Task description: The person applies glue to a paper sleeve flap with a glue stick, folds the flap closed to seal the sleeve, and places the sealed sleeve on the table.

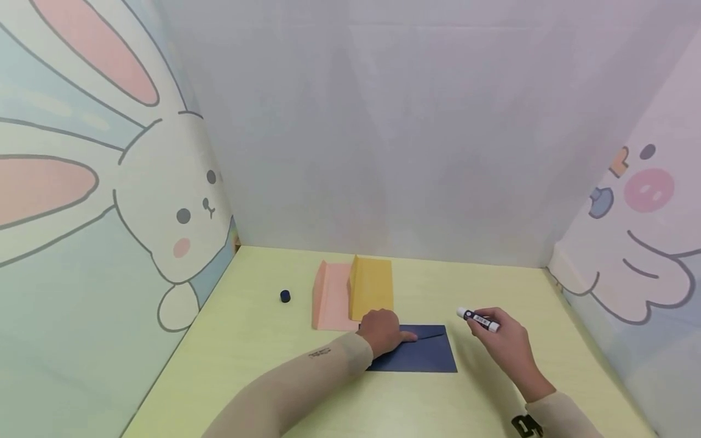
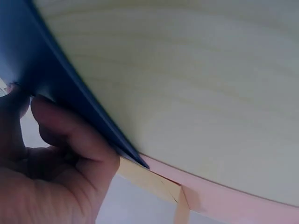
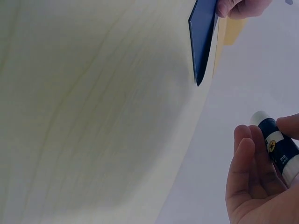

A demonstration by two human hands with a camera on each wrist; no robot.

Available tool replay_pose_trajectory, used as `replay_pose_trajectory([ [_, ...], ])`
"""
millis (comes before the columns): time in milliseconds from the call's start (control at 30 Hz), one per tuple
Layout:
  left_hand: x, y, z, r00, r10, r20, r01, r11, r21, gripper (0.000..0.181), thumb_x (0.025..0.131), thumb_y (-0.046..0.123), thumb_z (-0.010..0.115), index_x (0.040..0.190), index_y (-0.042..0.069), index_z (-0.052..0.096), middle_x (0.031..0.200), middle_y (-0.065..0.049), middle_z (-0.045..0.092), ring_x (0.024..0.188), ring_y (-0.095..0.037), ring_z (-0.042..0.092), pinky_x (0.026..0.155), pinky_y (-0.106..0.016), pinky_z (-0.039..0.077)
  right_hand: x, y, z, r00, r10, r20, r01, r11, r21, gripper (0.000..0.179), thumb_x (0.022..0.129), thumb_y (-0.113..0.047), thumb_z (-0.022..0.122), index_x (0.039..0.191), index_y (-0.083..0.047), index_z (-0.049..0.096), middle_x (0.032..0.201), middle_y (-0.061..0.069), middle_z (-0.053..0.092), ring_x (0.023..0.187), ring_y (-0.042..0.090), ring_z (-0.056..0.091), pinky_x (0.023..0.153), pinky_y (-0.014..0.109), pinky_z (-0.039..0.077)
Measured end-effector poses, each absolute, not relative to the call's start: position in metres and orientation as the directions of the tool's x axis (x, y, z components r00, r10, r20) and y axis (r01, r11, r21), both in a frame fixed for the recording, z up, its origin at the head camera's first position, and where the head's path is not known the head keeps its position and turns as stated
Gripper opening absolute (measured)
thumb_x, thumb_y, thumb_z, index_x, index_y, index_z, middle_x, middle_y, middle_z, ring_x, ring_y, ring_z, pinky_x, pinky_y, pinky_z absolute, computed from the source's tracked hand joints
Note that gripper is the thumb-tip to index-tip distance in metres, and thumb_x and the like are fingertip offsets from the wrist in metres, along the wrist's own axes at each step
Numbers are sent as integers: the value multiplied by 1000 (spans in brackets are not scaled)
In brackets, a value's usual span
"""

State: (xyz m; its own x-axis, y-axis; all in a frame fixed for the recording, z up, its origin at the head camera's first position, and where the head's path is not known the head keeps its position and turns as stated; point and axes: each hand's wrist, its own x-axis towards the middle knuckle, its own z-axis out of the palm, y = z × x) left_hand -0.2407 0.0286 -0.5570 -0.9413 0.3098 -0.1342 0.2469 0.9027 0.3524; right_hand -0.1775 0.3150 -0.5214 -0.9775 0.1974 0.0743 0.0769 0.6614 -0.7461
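Note:
A navy envelope lies on the table with its flap side up. My left hand rests on its left part, the thumb stretched along the flap's edge. In the left wrist view, thumb and finger press on the envelope. My right hand holds an uncapped glue stick above the table, right of the envelope. In the right wrist view, the glue stick shows its white tip, pinched between thumb and fingers. Its dark cap stands alone at the left.
Behind the navy envelope lie a pink envelope and a yellow envelope, the yellow one partly over the pink. Both have raised flaps on their left sides. Fabric walls enclose the pale wooden table at the back and sides.

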Motion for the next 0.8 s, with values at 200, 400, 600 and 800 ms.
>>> replay_pose_trajectory([
  [200,-245,24,-562,-932,341,-125,269,878,396,76,101,65,89,59,18,47,59,8,26,53,-16,47,54,-29,32,-177,315,-521,-978,194,78,73,666,-743,39,109,-29,86,135,-1,79,108,13,91,81,-4,69,67,24,56],
  [400,-249,18,-559,-916,376,-143,297,872,389,62,104,55,90,66,15,62,60,4,43,59,-16,54,59,-30,41,-176,316,-521,-978,199,69,84,667,-740,40,109,-30,86,136,-1,78,109,13,91,82,-3,69,67,24,57],
  [600,-269,10,-580,-886,427,-180,338,861,381,48,111,42,83,74,17,64,66,4,55,65,-15,58,65,-31,50,-174,316,-521,-977,202,68,87,669,-738,40,109,-31,87,135,-1,79,109,13,90,82,-3,69,67,25,57],
  [800,-266,4,-571,-880,439,-182,336,845,417,48,110,24,79,72,16,53,67,6,37,61,-15,46,62,-31,42,-173,317,-521,-976,207,63,95,671,-736,41,109,-31,87,136,-1,78,108,13,90,81,-3,69,67,25,56],
])
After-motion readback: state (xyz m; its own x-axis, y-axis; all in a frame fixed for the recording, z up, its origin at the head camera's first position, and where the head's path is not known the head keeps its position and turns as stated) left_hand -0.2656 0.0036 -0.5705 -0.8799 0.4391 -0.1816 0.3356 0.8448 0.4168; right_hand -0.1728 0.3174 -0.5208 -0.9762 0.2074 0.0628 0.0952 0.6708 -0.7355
